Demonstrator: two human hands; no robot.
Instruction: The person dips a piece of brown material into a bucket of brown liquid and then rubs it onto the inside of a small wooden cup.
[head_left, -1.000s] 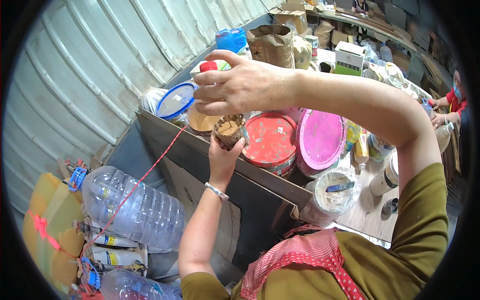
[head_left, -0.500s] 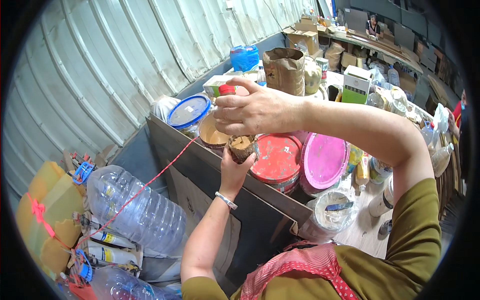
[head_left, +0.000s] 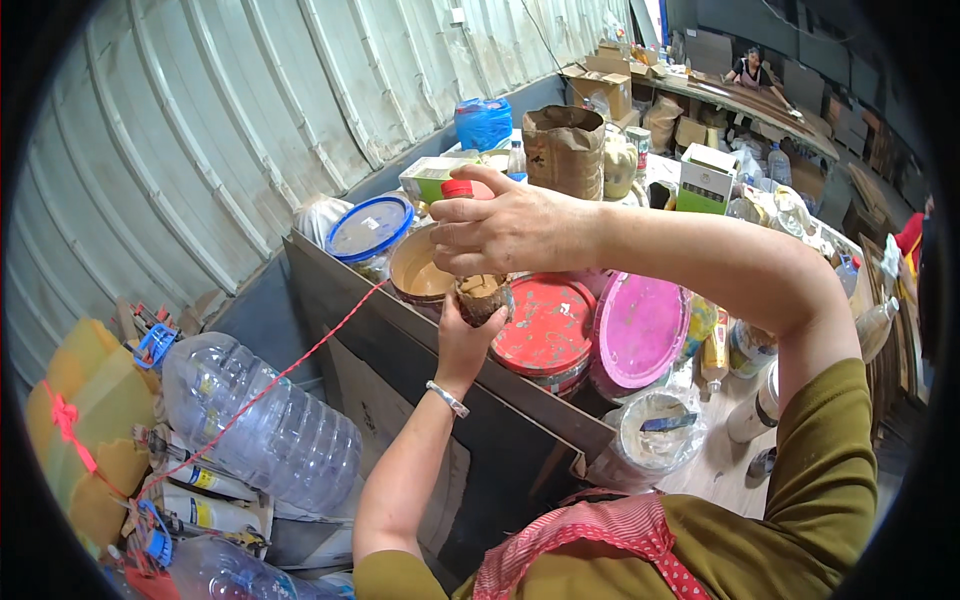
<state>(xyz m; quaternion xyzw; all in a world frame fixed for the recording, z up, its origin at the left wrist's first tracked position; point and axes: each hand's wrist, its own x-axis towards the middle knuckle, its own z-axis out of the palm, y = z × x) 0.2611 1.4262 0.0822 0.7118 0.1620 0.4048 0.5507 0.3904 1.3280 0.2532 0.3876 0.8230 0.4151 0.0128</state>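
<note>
My left hand (head_left: 466, 345) is wrapped around a small cup (head_left: 482, 303) crusted with dried brown material, with tan paste at its mouth. Just above the cup, my right hand (head_left: 500, 228) has curled fingers and a raised index finger. The back of this hand hides what its fingers grip. A red cap (head_left: 457, 188) shows beside the index finger; whether the hand touches it I cannot tell. Close behind the cup is an open tub (head_left: 420, 268), its inside coated in tan paste. A red-lidded bucket (head_left: 543, 325) stands to the right of the cup.
A pink lid (head_left: 645, 330), a blue-lidded tub (head_left: 370, 227) and a brown paper bag (head_left: 563, 152) surround my hands. A dark board (head_left: 400, 325) edges the near side. Large clear bottles (head_left: 262, 415) and a red cord (head_left: 300, 362) lie left. Another person (head_left: 750, 72) works far back.
Both hands keep nearly the same hold, with the right one slightly lower over the cup. The view has shifted a little. The far person has stretched an arm over the bench.
</note>
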